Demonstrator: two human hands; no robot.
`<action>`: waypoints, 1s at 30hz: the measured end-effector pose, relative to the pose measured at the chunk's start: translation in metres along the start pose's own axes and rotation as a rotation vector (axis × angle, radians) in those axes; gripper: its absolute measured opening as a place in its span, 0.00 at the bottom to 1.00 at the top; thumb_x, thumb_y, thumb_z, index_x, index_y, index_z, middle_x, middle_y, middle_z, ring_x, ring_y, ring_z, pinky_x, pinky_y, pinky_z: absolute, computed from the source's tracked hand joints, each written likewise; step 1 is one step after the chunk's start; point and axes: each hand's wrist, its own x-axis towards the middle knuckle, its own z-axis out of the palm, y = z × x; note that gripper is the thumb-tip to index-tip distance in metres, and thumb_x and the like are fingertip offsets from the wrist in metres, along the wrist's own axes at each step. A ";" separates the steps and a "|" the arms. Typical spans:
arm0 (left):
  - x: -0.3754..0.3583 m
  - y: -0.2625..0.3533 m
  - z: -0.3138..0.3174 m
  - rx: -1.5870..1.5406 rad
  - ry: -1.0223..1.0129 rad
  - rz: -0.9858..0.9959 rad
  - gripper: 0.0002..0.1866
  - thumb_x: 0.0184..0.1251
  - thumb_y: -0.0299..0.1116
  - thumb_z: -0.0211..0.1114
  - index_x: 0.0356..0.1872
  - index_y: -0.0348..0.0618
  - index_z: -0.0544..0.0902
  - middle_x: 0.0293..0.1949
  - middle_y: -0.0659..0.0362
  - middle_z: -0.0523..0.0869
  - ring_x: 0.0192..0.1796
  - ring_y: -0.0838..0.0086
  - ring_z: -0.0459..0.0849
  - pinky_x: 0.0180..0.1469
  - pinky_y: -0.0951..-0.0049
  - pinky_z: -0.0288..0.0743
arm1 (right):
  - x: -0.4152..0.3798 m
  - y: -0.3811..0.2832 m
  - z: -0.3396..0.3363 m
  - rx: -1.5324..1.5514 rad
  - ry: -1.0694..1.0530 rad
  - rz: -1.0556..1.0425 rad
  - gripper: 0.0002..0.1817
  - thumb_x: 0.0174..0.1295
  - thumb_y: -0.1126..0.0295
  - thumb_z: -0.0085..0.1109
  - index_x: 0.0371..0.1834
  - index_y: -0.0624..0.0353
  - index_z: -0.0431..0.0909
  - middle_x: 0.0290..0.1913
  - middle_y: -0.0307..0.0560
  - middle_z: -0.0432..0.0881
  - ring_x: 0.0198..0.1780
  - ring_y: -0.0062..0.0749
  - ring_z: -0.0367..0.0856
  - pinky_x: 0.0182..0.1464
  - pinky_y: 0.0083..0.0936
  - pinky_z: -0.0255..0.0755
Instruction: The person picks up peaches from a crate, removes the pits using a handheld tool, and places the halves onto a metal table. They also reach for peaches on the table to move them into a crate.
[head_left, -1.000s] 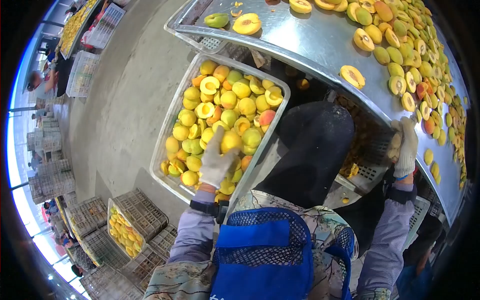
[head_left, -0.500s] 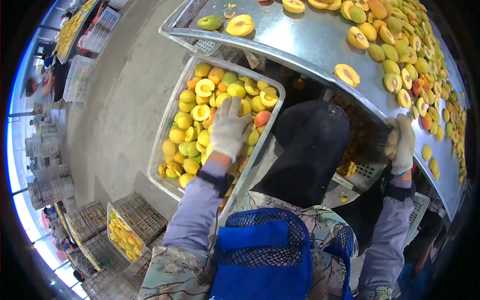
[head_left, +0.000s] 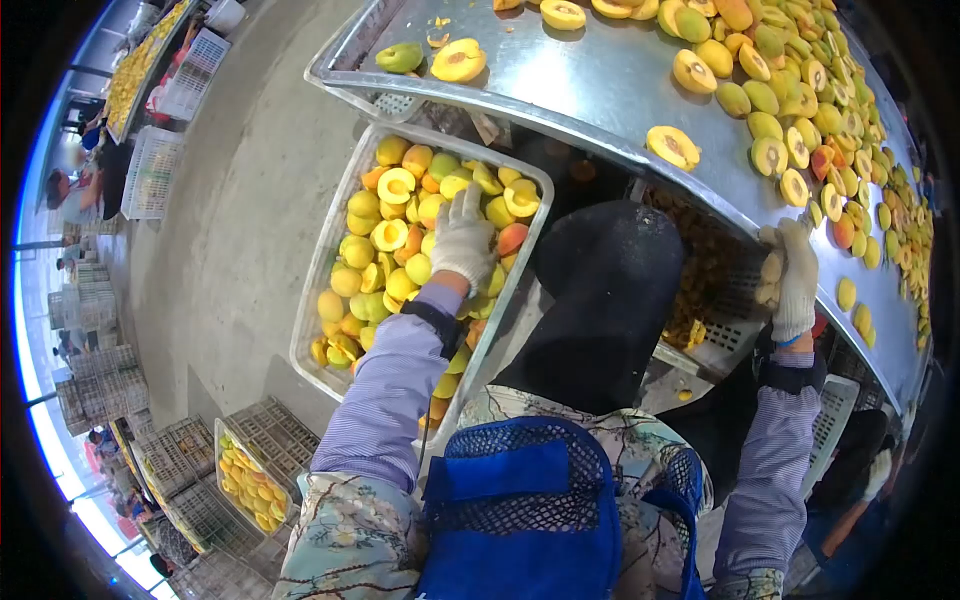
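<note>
My left hand (head_left: pixel 463 240), in a pale knit glove, lies on the yellow peach halves (head_left: pixel 390 235) in a white plastic crate (head_left: pixel 322 255) beside my leg. Its fingers are stretched forward over the fruit, and what lies under the palm is hidden. My right hand (head_left: pixel 792 280), gloved too, is at the near edge of the metal table (head_left: pixel 590 75). Those fingers are curled inward; whatever they may hold cannot be made out. Close to that hand, many peach halves (head_left: pixel 790 150) are heaped on the table, some cut side up with the stone cavity showing.
Under the table stands a crate of dark scraps (head_left: pixel 690 270). My knee (head_left: pixel 610 270) is between it and the peach crate. Stacked crates (head_left: pixel 180 440) and a crate of fruit (head_left: pixel 250 480) stand at lower left. Another person's arm (head_left: pixel 850 515) shows at lower right.
The view has shifted slightly, so the table and crate sit a little further left. My left hand still rests on the peaches, and my right hand stays curled at the table edge.
</note>
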 end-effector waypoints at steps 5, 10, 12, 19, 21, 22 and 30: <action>-0.020 -0.025 -0.031 -0.549 0.038 -0.179 0.17 0.59 0.33 0.67 0.47 0.36 0.84 0.71 0.48 0.67 0.70 0.60 0.69 0.69 0.64 0.63 | 0.002 0.000 0.000 -0.005 0.007 -0.016 0.25 0.69 0.49 0.53 0.37 0.66 0.79 0.13 0.36 0.68 0.07 0.19 0.62 0.08 0.15 0.55; -0.043 -0.038 -0.047 -1.561 0.328 0.000 0.17 0.64 0.35 0.65 0.50 0.36 0.83 0.61 0.53 0.78 0.54 0.70 0.81 0.57 0.70 0.72 | -0.003 -0.002 0.004 -0.043 0.025 -0.004 0.25 0.68 0.48 0.53 0.38 0.66 0.78 0.13 0.35 0.68 0.07 0.19 0.62 0.08 0.15 0.55; -0.061 -0.028 -0.068 -1.447 0.331 0.234 0.17 0.66 0.35 0.64 0.51 0.35 0.82 0.58 0.55 0.80 0.51 0.73 0.82 0.54 0.72 0.73 | 0.000 -0.001 0.000 -0.001 0.017 0.031 0.25 0.69 0.49 0.53 0.39 0.66 0.78 0.13 0.35 0.69 0.07 0.19 0.63 0.08 0.15 0.55; -0.097 -0.031 0.015 -0.351 -0.026 -0.066 0.29 0.59 0.39 0.69 0.63 0.53 0.75 0.64 0.54 0.73 0.63 0.56 0.73 0.64 0.61 0.69 | 0.000 0.002 0.001 -0.048 0.028 0.007 0.24 0.69 0.50 0.52 0.40 0.65 0.79 0.13 0.36 0.69 0.07 0.20 0.64 0.08 0.16 0.56; -0.105 -0.025 0.031 -0.278 0.018 -0.046 0.32 0.57 0.40 0.69 0.65 0.57 0.73 0.64 0.54 0.72 0.65 0.54 0.70 0.64 0.58 0.69 | 0.007 0.007 -0.003 -0.024 0.043 0.003 0.25 0.70 0.49 0.52 0.39 0.65 0.79 0.12 0.36 0.68 0.06 0.21 0.63 0.07 0.16 0.55; -0.106 -0.024 0.030 -0.315 0.034 -0.062 0.34 0.55 0.39 0.71 0.66 0.55 0.72 0.64 0.52 0.73 0.65 0.52 0.70 0.66 0.59 0.68 | 0.009 0.007 -0.010 -0.051 -0.027 0.022 0.21 0.71 0.52 0.52 0.42 0.63 0.79 0.18 0.40 0.76 0.10 0.21 0.67 0.10 0.16 0.58; -0.132 -0.060 0.027 -1.047 0.169 -0.441 0.47 0.52 0.47 0.72 0.72 0.36 0.63 0.66 0.41 0.72 0.70 0.51 0.68 0.71 0.62 0.61 | 0.030 0.026 -0.024 0.026 -0.012 -0.017 0.19 0.70 0.55 0.55 0.44 0.63 0.80 0.22 0.39 0.79 0.12 0.18 0.68 0.11 0.15 0.59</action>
